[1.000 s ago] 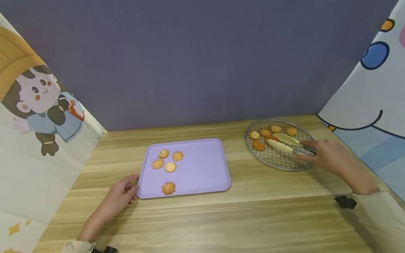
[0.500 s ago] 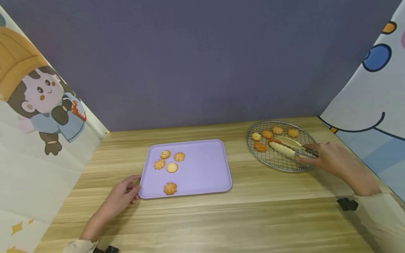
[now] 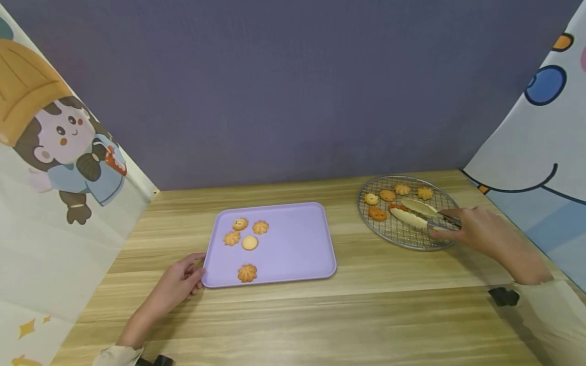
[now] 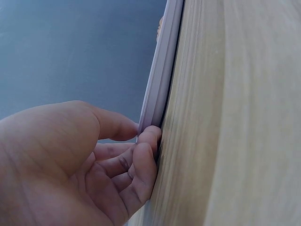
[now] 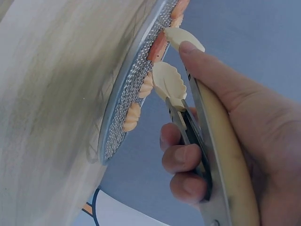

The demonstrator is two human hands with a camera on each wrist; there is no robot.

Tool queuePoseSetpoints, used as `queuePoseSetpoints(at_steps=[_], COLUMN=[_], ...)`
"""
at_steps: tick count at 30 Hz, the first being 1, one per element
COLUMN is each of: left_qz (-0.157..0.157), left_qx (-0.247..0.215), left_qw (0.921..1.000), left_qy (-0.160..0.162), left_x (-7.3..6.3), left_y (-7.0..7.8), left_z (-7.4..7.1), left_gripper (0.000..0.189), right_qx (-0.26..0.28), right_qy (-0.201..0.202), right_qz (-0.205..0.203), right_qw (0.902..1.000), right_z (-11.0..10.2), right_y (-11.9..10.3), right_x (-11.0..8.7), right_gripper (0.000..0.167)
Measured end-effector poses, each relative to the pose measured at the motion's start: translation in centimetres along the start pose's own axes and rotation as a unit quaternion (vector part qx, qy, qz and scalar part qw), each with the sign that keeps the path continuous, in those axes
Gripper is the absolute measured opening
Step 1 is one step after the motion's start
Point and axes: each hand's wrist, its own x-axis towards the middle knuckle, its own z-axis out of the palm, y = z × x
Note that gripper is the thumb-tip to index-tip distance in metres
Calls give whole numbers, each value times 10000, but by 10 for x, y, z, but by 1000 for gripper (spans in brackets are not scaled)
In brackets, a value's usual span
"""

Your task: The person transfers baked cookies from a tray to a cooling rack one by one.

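Note:
A lilac tray (image 3: 295, 249) lies on the table in the head view, with several cookies on its left half. My left hand (image 3: 176, 279) holds the tray's front left corner; the left wrist view shows the thumb (image 4: 120, 128) at the rim and the other fingers curled beside it. My right hand (image 3: 482, 231) grips tongs (image 3: 409, 218) with cream scalloped tips and metal arms. Those tips are spread over a round wire rack (image 3: 407, 239), on either side of a reddish-orange cookie (image 5: 159, 46). Whether they touch it I cannot tell.
More cookies lie on the rack, including another orange one (image 3: 377, 213) and a flower-shaped one (image 3: 425, 192). Bare wooden table (image 3: 297, 325) stretches in front of the tray. A dark panel (image 3: 293, 101) stands behind, with printed cloth walls on both sides.
The whole head view has shifted slightly right and down. Both hands, the tongs and the cookies keep nearly the same positions relative to the tray and rack.

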Motion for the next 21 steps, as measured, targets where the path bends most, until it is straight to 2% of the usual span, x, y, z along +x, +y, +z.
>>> queuePoseSetpoints(at_steps=[10,16,21], left_qz=[47,24,14], left_qx=[4,19,2], left_qw=[10000,10000,10000], left_qy=[-7,-31,-37], left_x=[0,-1,-1], left_y=[-1,0,2], left_z=[0,-1,-1], left_gripper=[43,44,44], right_qx=[38,-96,-264], right_qy=[29,-22,111], right_qz=[-50,-113,-342], right_qw=[10000,9999,9990], right_z=[-7,-13,-16], right_y=[-7,-19,-34], right_x=[-3,-3,-4], right_gripper=[84,82,81])
